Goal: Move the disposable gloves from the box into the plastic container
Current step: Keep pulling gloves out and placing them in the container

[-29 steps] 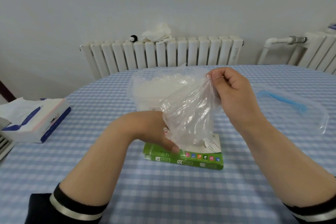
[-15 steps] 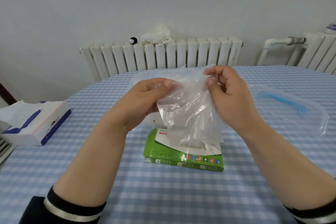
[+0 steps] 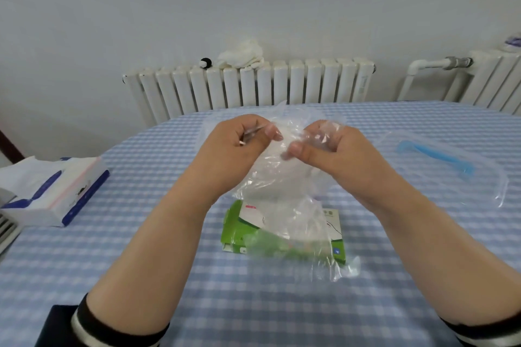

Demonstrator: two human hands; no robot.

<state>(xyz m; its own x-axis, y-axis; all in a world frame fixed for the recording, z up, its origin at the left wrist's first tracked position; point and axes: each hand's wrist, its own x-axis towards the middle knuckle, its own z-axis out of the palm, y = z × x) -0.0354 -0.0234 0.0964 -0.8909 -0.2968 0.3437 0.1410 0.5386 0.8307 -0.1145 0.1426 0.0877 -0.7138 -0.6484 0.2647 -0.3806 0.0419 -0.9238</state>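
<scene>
Both hands raised above the table (image 3: pixel 253 304), blue-and-white check cloth. Left hand (image 3: pixel 234 149) and right hand (image 3: pixel 332 149) side by side, each with fingers curled, pinching the top of one clear disposable glove (image 3: pixel 282 194); thumbs face each other across a small gap. The film hangs crumpled below the two pinches, its lower end draped over the green box (image 3: pixel 234 228), which lies flat on the cloth directly under the hands. Lower part of the glove blurred; cannot tell whether it touches the box or merely hangs in front of it. Behind the hands, largely hidden by them and by the film, the plastic container (image 3: pixel 208 127), translucent, only an edge showing left of the left hand. Well right of the right hand: clear lid (image 3: pixel 479 166) with a blue strip, flat on the cloth. Well left of the left hand: tissue pack (image 3: pixel 56 194) near the table edge. Beyond the container, a white radiator (image 3: pixel 253 87) against the wall with a white cloth (image 3: pixel 242 55) on top.
</scene>
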